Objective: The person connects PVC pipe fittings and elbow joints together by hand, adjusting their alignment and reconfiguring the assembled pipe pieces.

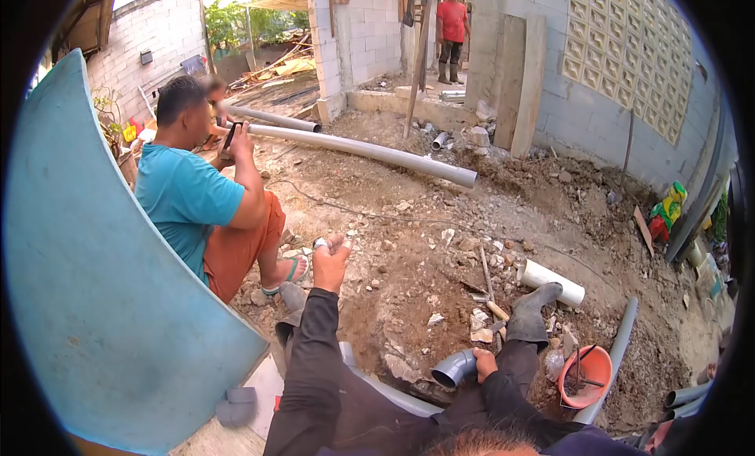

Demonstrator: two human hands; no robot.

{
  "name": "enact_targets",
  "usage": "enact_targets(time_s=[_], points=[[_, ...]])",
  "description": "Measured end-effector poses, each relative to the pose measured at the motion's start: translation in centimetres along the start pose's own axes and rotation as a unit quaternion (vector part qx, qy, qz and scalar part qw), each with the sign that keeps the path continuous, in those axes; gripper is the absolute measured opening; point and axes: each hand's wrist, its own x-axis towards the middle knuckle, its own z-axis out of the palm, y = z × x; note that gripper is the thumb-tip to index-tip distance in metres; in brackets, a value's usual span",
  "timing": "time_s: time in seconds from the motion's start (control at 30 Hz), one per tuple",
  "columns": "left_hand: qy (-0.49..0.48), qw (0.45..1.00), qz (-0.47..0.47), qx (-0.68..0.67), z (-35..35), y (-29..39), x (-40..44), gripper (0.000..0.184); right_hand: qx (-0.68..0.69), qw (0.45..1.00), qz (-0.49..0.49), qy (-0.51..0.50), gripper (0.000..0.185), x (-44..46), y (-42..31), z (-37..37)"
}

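Observation:
My left hand [331,264] is raised in front of me, fingers curled. Small pale bits show at its fingertips, too small to name. My right hand [486,365] grips a grey pipe elbow [454,369] from its right side, low between my legs. A long grey pipe [401,396] lies beneath my left arm and the elbow. By my right boot [528,318] are a white pipe piece [553,283] and a wooden-handled tool [497,311] on the dirt.
An orange bucket [587,377] stands right, beside another grey pipe [619,354]. A blue curved panel [110,283] fills the left; a grey fitting [237,407] sits near it. A person in teal [189,180] crouches, holding a dark object. A long pipe [370,151] crosses the rubble; another person [451,31] stands behind.

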Motion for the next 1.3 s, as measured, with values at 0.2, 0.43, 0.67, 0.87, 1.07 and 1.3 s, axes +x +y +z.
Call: enact_targets(time_s=[0.2,0.43,0.67,0.87,1.07,1.3], points=[[-0.003,1.0,0.012,0.025,-0.2,-0.6,0.5,0.043,-0.021,1.0,-0.007,-0.006,0.04,0.1,0.1,0.0],[0.008,1.0,0.012,0.023,-0.2,-0.7,0.3,0.046,-0.032,0.999,0.004,-0.007,0.037,1.5,1.3,-0.4],[-0.004,0.999,-0.009,0.037,-0.1,-0.3,0.2,0.04,0.002,1.0,0.006,-0.01,0.035,0.8,0.9,-0.1],[-0.014,0.999,-0.002,0.043,-0.2,-0.6,0.3,0.04,-0.027,1.0,-0.014,0.008,0.034,-0.5,0.0,0.4],[-0.013,0.999,-0.003,0.044,-0.2,-0.8,0.4,0.041,-0.054,0.999,-0.004,0.006,0.035,-1.5,-0.9,0.7],[-0.018,0.998,-0.011,0.051,-0.1,-0.4,0.3,0.043,-0.07,0.997,0.0,-0.014,0.031,-2.1,-1.6,0.8]])
